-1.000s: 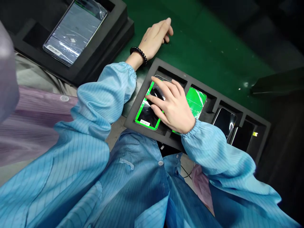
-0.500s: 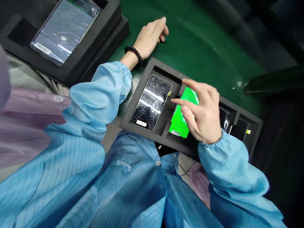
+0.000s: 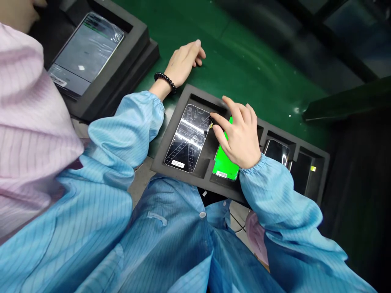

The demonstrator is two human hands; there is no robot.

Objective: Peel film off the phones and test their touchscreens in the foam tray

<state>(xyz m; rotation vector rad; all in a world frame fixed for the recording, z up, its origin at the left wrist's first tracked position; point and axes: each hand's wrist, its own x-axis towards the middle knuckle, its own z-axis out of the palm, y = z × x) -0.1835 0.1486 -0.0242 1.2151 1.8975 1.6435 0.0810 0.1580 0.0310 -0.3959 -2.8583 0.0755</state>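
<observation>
My right hand [image 3: 240,136] is over the dark foam tray [image 3: 204,191], fingers spread and holding nothing. Its index fingertip is at the upper right edge of a phone [image 3: 186,142] showing a white line grid on black; whether it touches the screen I cannot tell. Partly under this hand lies a phone with a bright green screen [image 3: 224,165]. My left hand [image 3: 183,61], wearing a black bead bracelet [image 3: 165,80], rests on the green table [image 3: 244,73] beyond the tray's left end. Its fingers are loosely bent and apart, with nothing visible in them.
Dark-screened phones [image 3: 276,151] sit in the tray's right compartments. At the upper left, a film-covered phone [image 3: 88,53] lies in another dark foam tray [image 3: 122,65]. A co-worker's pink sleeve [image 3: 33,122] is close on the left, with a blurred hand [image 3: 18,12] above it.
My right hand has moved left, from over the green screen to the grid phone's edge. The co-worker's sleeve and hand have come into view on the left. My left hand stays on the table.
</observation>
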